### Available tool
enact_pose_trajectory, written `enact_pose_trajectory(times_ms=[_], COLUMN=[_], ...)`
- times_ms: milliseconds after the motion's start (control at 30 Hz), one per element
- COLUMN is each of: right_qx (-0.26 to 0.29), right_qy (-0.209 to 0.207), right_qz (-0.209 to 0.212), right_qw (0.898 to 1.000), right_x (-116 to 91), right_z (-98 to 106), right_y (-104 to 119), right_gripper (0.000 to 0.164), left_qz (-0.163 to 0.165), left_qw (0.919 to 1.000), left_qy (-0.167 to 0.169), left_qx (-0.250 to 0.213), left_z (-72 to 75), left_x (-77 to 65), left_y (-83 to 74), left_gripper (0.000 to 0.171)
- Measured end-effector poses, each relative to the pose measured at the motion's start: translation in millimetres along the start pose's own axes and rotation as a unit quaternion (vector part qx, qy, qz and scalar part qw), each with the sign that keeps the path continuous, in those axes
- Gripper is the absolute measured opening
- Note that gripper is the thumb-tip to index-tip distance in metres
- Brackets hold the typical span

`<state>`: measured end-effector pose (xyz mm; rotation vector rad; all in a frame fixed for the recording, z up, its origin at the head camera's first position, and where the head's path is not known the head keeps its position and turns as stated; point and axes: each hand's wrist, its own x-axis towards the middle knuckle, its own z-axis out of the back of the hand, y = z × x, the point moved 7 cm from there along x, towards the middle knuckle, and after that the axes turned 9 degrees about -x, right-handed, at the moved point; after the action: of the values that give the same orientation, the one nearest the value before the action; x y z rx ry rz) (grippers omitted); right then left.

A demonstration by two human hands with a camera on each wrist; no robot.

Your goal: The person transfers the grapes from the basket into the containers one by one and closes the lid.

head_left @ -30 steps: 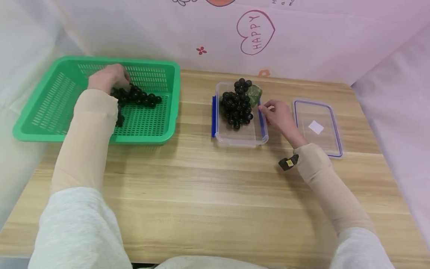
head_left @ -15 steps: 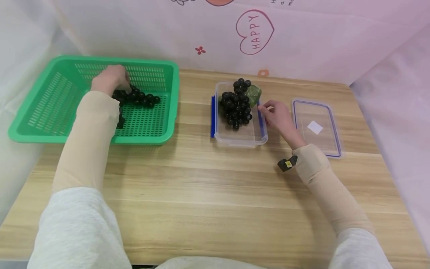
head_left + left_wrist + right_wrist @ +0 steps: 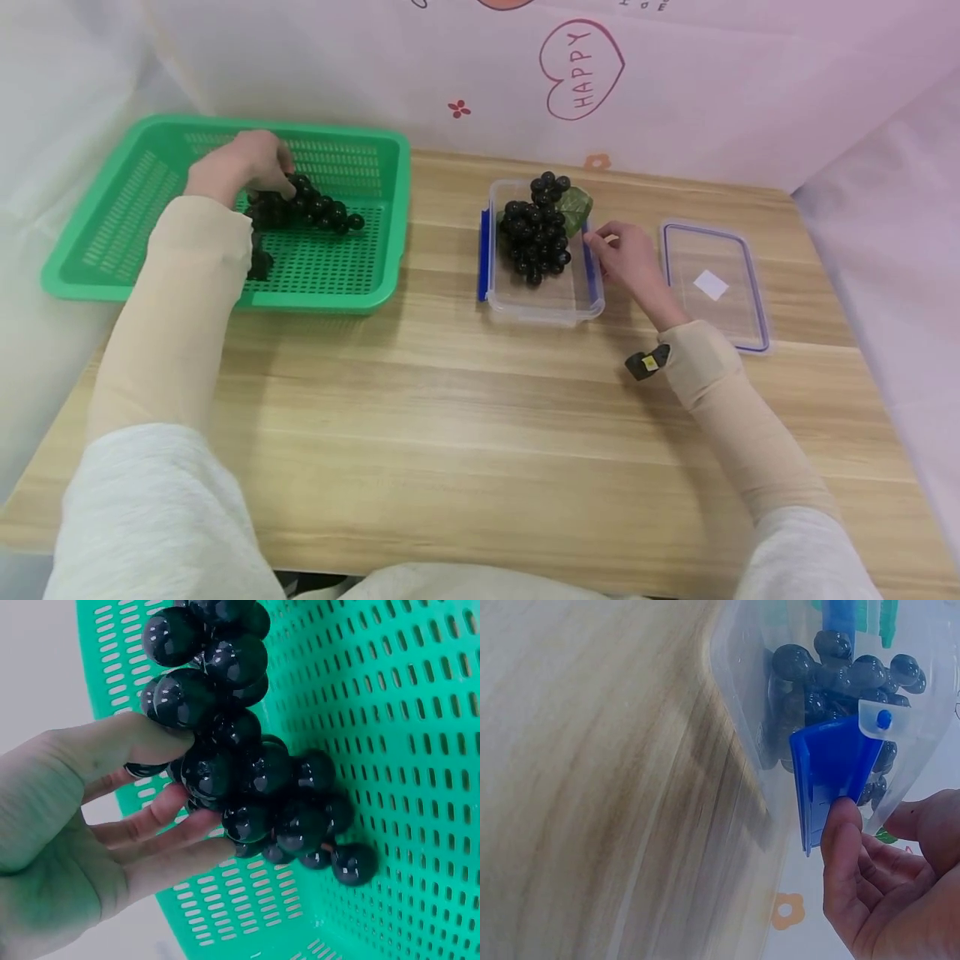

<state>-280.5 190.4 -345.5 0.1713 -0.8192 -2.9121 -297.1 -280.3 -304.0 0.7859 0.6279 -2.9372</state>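
In the green basket (image 3: pixel 403 217), my left hand (image 3: pixel 243 164) grips a bunch of black grapes (image 3: pixel 326 212). The left wrist view has the thumb on the near side of the bunch (image 3: pixel 247 776) and the other fingers curled under it. My right hand (image 3: pixel 632 262) holds the right side of a clear food container (image 3: pixel 536 315). Seen from the right wrist, its thumb and fingers (image 3: pixel 841 832) pinch the wall and the blue latch flap (image 3: pixel 832 761), which hangs outward. Inside the container lies another bunch of black grapes (image 3: pixel 534 237) with a green leaf (image 3: pixel 573 208).
A clear lid with a blue seal (image 3: pixel 686 242) and a white square label (image 3: pixel 711 285) lies right of the container. More dark grapes (image 3: pixel 260 265) show under the left forearm. A white printed cloth (image 3: pixel 480 75) hangs behind the wooden table (image 3: pixel 450 433).
My left hand and its grapes have shifted slightly up and left within the basket. The head view has moved a little. My right hand keeps its place at the container.
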Motion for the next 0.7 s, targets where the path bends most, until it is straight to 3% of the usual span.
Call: enact_pose_trajectory(times_ms=[300, 700], right_qx=[-0.012, -0.021], right_qy=[-0.013, -0.017], right_qz=[0.006, 0.007], right_qw=[1.0, 1.0], right_x=[3, 1], right_z=[0, 2], right_y=[-3, -4], right_gripper=[0.037, 0.037], left_qz=[-0.048, -0.066], left_qw=[0.9987, 0.9964], left_qy=[-0.017, -0.043], left_qx=[0.011, -0.03], left_z=[3.3, 7.1], left_x=[2.7, -4.7], left_y=[-7.4, -11.6], left_gripper=[0.043, 0.044])
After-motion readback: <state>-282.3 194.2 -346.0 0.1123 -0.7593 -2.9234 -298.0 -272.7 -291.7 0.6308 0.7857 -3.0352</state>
